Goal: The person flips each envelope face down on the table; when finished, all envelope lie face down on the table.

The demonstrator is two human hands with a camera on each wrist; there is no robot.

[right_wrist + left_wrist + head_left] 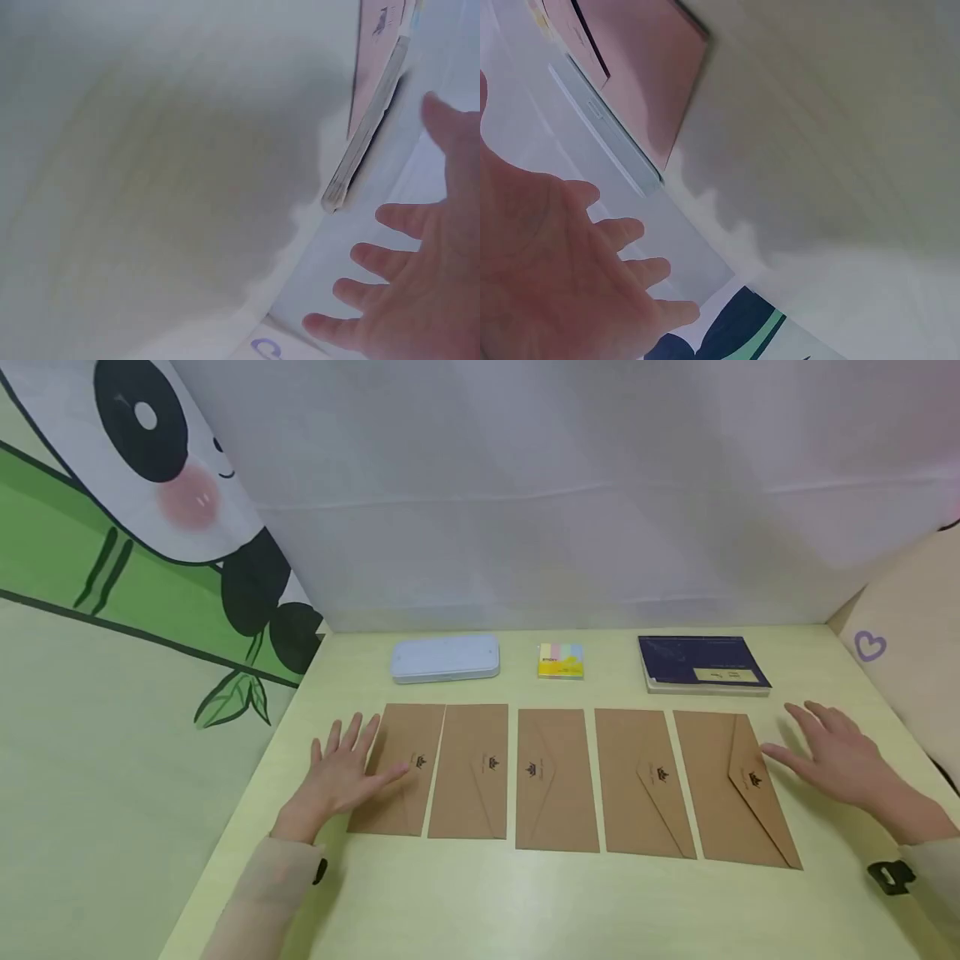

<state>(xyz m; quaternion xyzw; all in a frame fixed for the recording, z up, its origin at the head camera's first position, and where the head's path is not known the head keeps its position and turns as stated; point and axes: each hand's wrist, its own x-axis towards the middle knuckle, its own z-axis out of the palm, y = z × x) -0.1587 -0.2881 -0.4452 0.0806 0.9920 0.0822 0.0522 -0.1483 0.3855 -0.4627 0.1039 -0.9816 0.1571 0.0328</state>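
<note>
Several brown kraft envelopes lie side by side in a row on the table, each with a small black crown print. My left hand has its fingers spread, its thumb reaching over the leftmost envelope. In the left wrist view the palm of that hand holds nothing. Beside the rightmost envelope is my right hand, fingers extended and apart, thumb near the envelope's edge. The right wrist view shows this hand without anything in it. Shadows under both hands suggest they are raised above the surface.
Behind the envelopes stand a pale pencil case, a pack of coloured sticky notes and a dark blue book. A white cloth hangs at the table's back. A panda picture covers the left side.
</note>
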